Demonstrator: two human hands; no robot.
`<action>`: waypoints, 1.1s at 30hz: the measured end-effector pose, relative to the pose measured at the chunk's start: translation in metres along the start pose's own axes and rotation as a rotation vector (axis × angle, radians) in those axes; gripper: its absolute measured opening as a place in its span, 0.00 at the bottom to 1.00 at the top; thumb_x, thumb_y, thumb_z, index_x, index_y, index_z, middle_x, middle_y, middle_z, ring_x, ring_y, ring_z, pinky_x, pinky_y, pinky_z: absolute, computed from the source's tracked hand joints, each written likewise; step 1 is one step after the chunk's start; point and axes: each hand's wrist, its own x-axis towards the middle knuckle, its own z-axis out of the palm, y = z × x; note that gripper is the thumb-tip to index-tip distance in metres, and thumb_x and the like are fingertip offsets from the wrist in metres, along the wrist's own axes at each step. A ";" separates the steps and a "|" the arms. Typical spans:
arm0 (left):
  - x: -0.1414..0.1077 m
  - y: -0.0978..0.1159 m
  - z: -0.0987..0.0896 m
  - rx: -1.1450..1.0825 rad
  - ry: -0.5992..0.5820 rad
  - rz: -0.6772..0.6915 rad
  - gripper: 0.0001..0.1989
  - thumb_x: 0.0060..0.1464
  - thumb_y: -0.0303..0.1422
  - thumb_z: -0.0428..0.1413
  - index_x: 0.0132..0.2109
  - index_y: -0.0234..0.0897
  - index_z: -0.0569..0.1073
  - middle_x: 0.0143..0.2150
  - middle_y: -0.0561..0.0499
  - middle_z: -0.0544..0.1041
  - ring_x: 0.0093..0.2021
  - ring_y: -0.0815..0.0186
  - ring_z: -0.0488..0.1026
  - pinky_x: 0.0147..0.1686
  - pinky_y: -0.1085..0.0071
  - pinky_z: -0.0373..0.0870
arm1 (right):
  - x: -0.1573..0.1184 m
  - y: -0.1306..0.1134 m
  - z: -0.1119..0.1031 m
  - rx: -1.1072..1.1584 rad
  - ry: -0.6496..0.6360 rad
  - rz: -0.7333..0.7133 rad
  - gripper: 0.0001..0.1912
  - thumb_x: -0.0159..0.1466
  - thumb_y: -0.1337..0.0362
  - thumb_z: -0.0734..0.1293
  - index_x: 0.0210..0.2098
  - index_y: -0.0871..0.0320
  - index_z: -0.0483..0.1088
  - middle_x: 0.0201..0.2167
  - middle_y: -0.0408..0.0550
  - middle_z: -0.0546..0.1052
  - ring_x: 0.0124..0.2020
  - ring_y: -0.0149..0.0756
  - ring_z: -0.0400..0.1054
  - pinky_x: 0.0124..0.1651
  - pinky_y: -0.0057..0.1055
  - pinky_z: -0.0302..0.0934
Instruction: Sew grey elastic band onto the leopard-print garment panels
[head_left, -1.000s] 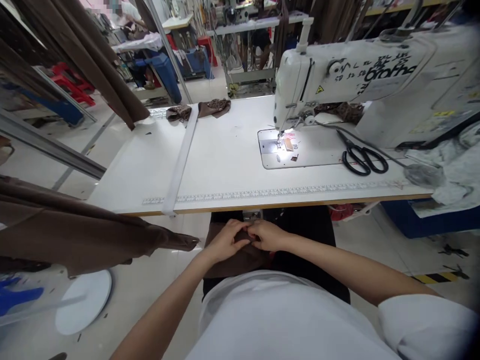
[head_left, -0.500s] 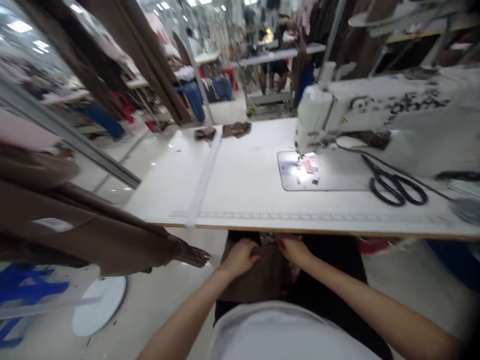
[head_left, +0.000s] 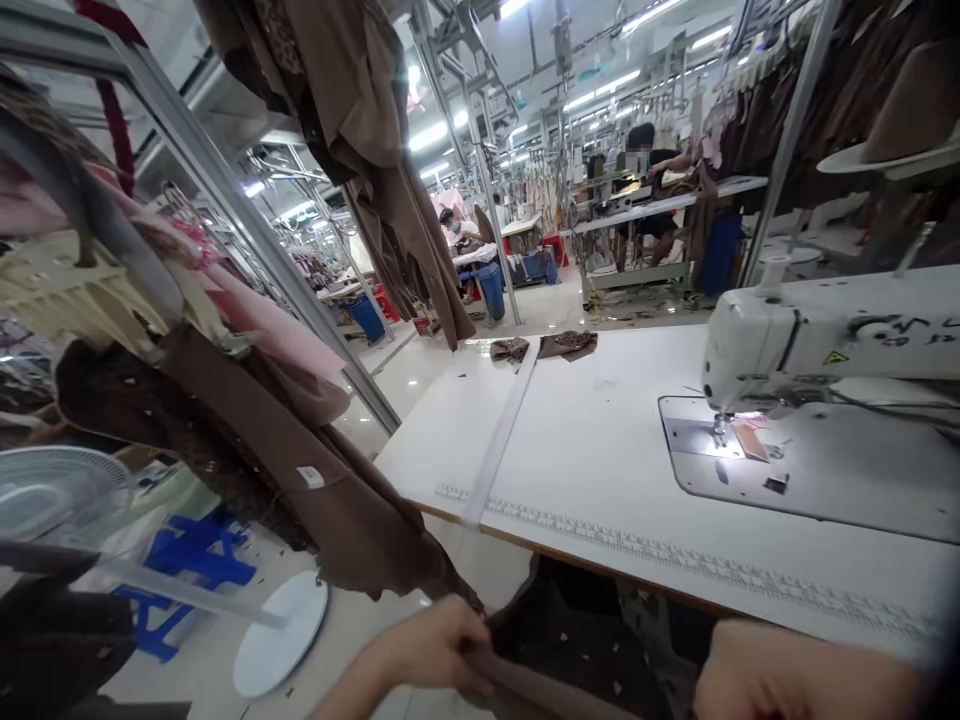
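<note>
Compared with the earlier frame, your hands have moved apart and your view has swung up and left, shifting the work table toward the right of the picture. Working left to right: a pedestal fan (head_left: 52,490) stands at the far left, its round white base (head_left: 281,632) on the floor near a blue plastic stool (head_left: 196,570). A brown garment (head_left: 300,470) with a white label (head_left: 310,477) hangs from a metal rack rail (head_left: 247,240), and its cloth appears to run down to your left hand (head_left: 424,650). That hand is closed in a narrow grip on the brown cloth, just below the table's front edge. Dark patterned cloth (head_left: 570,650) lies beside the hand, below the table. On the white sewing table (head_left: 585,470), a white strip (head_left: 499,435) crosses the surface to a printed ruler (head_left: 675,555) along the front edge. Two brown fabric scraps (head_left: 544,347) lie at the far end. A white sewing machine (head_left: 825,350) stands at the right, its needle area lit. Your right hand (head_left: 802,670) sits at the lower right edge, blurred; you cannot tell its grip from this view.
</note>
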 end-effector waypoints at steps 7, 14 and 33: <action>-0.094 0.041 -0.119 0.190 0.638 -0.310 0.13 0.45 0.26 0.48 0.36 0.40 0.74 0.30 0.55 0.75 0.33 0.64 0.70 0.30 0.76 0.63 | 0.064 -0.091 -0.115 -0.392 0.259 -0.150 0.05 0.54 0.70 0.63 0.24 0.59 0.70 0.15 0.40 0.68 0.17 0.29 0.61 0.23 0.25 0.53; -0.001 0.120 -0.089 -0.102 0.202 0.114 0.19 0.55 0.41 0.49 0.53 0.44 0.67 0.42 0.52 0.75 0.39 0.64 0.72 0.41 0.70 0.68 | 0.089 -0.062 -0.162 -0.612 1.047 -0.350 0.17 0.57 0.78 0.57 0.44 0.65 0.68 0.45 0.54 0.71 0.49 0.42 0.64 0.52 0.38 0.57; 0.185 0.155 -0.030 0.566 0.396 0.312 0.25 0.57 0.46 0.44 0.57 0.38 0.62 0.63 0.41 0.55 0.64 0.45 0.46 0.52 0.40 0.54 | -0.012 0.108 0.035 0.230 0.764 -0.043 0.16 0.54 0.59 0.69 0.42 0.56 0.72 0.40 0.49 0.75 0.43 0.42 0.68 0.49 0.38 0.61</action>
